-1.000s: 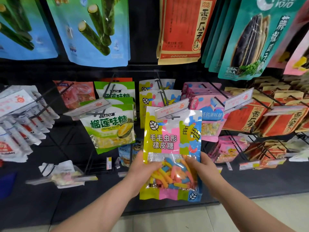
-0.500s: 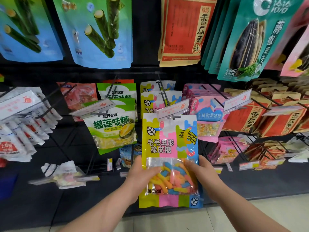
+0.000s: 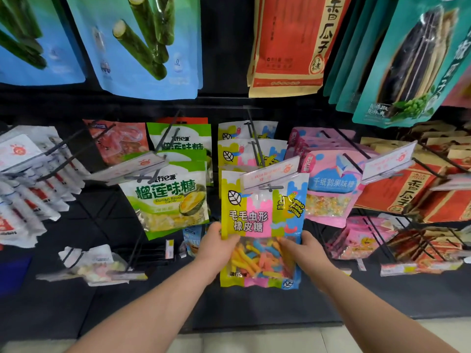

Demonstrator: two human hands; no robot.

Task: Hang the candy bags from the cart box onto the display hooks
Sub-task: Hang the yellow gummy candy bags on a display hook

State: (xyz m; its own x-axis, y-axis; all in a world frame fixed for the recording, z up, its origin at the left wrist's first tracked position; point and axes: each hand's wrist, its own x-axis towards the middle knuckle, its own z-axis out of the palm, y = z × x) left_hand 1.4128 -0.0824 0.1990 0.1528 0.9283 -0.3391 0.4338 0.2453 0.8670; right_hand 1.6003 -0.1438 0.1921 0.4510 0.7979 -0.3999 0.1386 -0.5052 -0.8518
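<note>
Both hands pinch the lower half of a caterpillar-shaped gummy candy bag [image 3: 262, 220]. The left hand [image 3: 216, 247] curls round its left edge with the thumb on the front. The right hand [image 3: 303, 250] curls round the right edge, thumb on the clear window where the coloured gummies show. The pouch looks light and soft: thin glossy film that could slip or crumple, with loose contents sagging to the bottom. Holding it by the side edges seems sensible, as that keeps the flat top strip taut for the hook. Above the fingers the bag stands upright, its top tucked just behind the price label [image 3: 270, 173] at the near end of the display hook [image 3: 255, 146]. Whether the hang hole is on the rod cannot be told. Matching bags [image 3: 244, 154] hang farther back, a durian candy bag [image 3: 173, 200] to the left and a pink candy bag [image 3: 331, 189] to the right.
</note>
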